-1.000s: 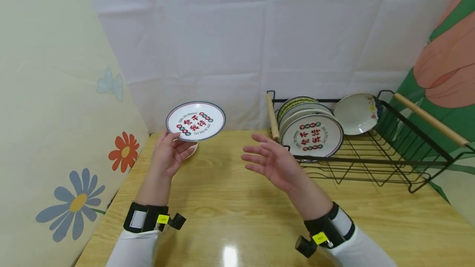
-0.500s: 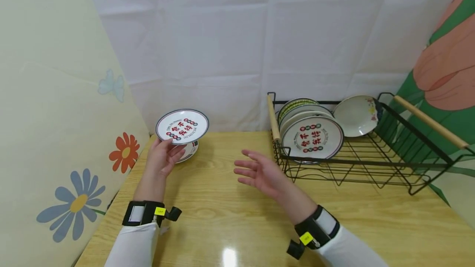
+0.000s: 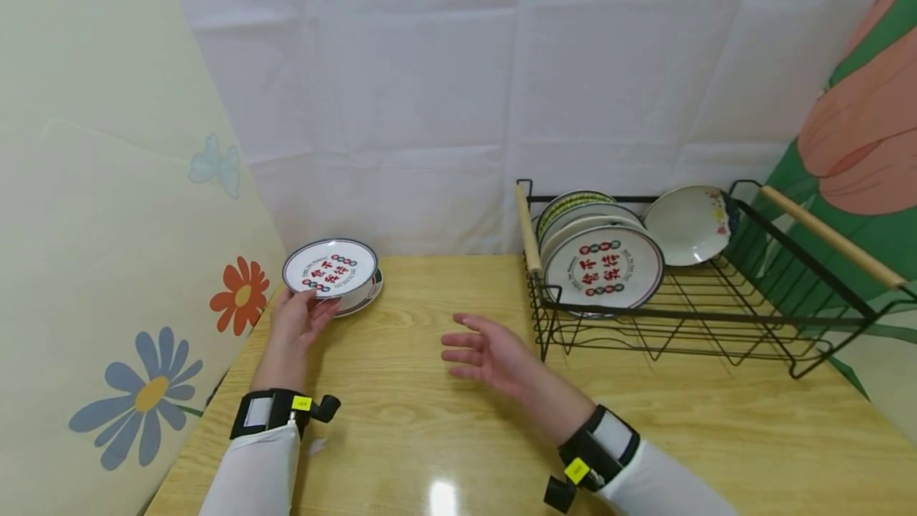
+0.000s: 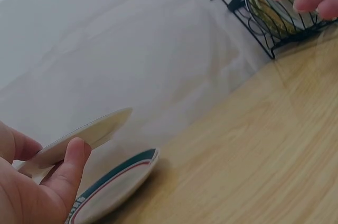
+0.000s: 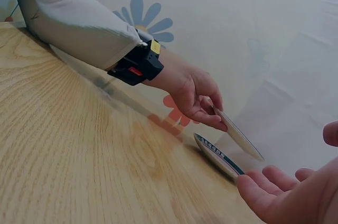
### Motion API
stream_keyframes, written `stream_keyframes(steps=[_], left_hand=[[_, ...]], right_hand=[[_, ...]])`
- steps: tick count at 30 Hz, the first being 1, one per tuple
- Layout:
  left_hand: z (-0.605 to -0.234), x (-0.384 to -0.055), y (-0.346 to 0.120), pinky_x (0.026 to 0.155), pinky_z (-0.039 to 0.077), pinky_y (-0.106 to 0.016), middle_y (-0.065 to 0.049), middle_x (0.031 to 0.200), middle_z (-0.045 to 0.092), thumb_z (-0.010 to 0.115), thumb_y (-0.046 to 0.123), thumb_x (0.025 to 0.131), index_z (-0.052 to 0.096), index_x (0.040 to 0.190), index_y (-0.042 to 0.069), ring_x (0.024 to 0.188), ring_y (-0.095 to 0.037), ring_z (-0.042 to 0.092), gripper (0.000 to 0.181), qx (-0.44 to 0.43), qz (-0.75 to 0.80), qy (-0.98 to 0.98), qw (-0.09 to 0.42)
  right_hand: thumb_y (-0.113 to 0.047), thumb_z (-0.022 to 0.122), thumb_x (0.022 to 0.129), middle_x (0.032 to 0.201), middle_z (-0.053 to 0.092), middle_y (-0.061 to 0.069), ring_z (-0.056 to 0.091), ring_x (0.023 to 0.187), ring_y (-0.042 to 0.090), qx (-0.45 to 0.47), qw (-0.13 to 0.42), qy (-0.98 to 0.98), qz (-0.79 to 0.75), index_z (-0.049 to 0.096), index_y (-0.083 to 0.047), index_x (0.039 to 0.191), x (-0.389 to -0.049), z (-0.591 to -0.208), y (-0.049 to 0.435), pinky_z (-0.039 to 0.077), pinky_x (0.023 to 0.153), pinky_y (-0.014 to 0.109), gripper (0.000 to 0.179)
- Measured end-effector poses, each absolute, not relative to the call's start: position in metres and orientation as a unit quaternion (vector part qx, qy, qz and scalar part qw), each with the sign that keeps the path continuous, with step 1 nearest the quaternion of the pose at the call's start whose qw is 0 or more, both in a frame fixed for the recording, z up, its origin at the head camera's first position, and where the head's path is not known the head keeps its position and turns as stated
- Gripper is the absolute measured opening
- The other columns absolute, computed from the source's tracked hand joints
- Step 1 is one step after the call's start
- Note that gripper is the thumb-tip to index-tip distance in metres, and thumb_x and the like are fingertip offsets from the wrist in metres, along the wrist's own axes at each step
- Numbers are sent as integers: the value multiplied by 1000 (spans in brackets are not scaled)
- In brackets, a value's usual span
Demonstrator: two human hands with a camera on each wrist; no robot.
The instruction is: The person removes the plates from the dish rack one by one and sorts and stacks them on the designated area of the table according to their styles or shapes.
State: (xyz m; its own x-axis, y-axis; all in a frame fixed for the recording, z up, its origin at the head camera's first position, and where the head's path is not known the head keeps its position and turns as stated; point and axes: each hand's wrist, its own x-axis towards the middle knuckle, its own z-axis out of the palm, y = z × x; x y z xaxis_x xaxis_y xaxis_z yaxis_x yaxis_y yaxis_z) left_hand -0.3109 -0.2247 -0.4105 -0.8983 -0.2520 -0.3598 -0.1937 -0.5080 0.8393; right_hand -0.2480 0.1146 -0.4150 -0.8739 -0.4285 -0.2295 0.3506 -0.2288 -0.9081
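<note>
My left hand (image 3: 297, 321) pinches the near edge of a white plate (image 3: 331, 267) with a blue rim and red lettering. Thumb on top and fingers beneath, it holds the plate just above a second plate (image 3: 361, 301) lying on the table. In the left wrist view a gap shows between the held plate (image 4: 100, 131) and the lower plate (image 4: 121, 184), which has a green and red rim. My right hand (image 3: 490, 357) hovers over the middle of the table with fingers spread loosely, touching nothing.
At the right stands a black wire dish rack (image 3: 702, 313) with wooden handles. Several plates lean at its left end, the front one a lettered plate (image 3: 605, 269). A white dish (image 3: 688, 225) leans at its back. A white cloth (image 3: 401, 102) hangs behind the wooden table (image 3: 423, 420).
My left hand has carried the plate left and down, over the plate on the table. My right hand has drifted left and lower, away from the rack.
</note>
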Motion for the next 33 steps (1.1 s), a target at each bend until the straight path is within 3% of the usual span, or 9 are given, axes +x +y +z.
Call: stream_keyframes(steps=[6, 13, 17, 25, 33], left_hand=[[-421, -315, -227, 82, 62, -27, -1, 110, 67, 49, 20, 108, 28, 162, 37, 79, -12, 74, 60, 250, -816, -521, 16], [-431, -318, -229, 82, 62, -26, -4, 129, 59, 49, 22, 108, 29, 162, 36, 80, -11, 72, 59, 265, -809, -525, 18], [-436, -318, -230, 85, 62, -27, -6, 132, 59, 49, 21, 109, 28, 163, 34, 83, -12, 74, 60, 264, -809, -525, 13], [-441, -318, -232, 83, 62, -27, -3, 117, 64, 50, 22, 108, 28, 163, 30, 82, -12, 75, 59, 269, -801, -535, 7], [-445, -319, -235, 75, 62, -24, -9, 133, 61, 50, 26, 109, 25, 164, 27, 77, -9, 74, 61, 265, -748, -608, 15]], right_hand=[[-38, 46, 107, 152, 45, 32, 63, 125, 37, -33, 252, 578, -775, 28, -7, 160, -248, -418, 112, 52, 108, 49, 63], [-37, 45, 107, 152, 45, 35, 55, 133, 47, -42, 251, 589, -767, 28, -7, 160, -248, -425, 110, 53, 106, 51, 63], [-37, 45, 107, 151, 46, 36, 57, 131, 47, -50, 250, 595, -762, 27, -4, 160, -247, -428, 110, 53, 106, 52, 65], [-36, 44, 107, 149, 47, 35, 60, 129, 45, -53, 250, 598, -760, 29, -3, 159, -244, -427, 108, 52, 107, 54, 63], [-34, 45, 107, 146, 51, 35, 63, 126, 44, -50, 255, 598, -758, 30, -3, 158, -242, -426, 108, 55, 103, 51, 62]])
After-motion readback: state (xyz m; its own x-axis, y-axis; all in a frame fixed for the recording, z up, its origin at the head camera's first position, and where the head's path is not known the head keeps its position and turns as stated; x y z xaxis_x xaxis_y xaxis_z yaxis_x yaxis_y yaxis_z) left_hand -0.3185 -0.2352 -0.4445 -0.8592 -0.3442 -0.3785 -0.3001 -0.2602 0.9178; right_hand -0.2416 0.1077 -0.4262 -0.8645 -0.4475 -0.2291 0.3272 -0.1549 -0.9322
